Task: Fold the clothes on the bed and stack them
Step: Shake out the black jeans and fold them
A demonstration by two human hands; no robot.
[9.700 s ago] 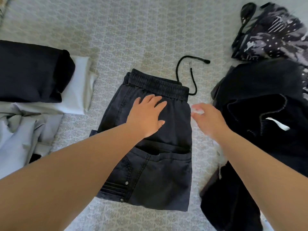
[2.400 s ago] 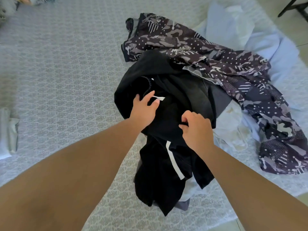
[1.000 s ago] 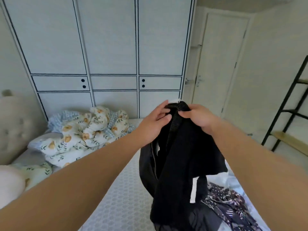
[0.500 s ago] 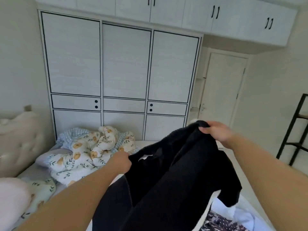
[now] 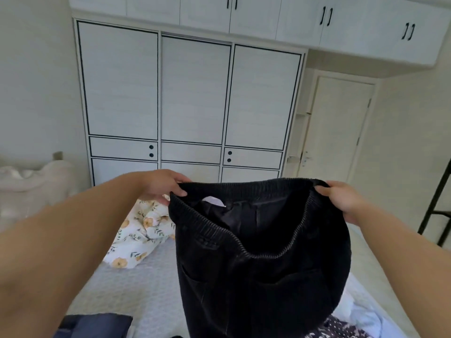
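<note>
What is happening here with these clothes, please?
A person is holding up black pants over the bed. The left hand and the right hand each grip one side of the elastic waistband, which is stretched open. The pants hang down, not yet folded. More clothes lie at the bottom right, a floral blanket behind.

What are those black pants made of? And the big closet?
The pants look like soft, matte woven cloth, maybe cotton: they hang in limp folds, and the ribbed waistband seems elastic. The closet looks like white painted or laminated board with faint grain and black trim; which one I cannot tell.
</note>
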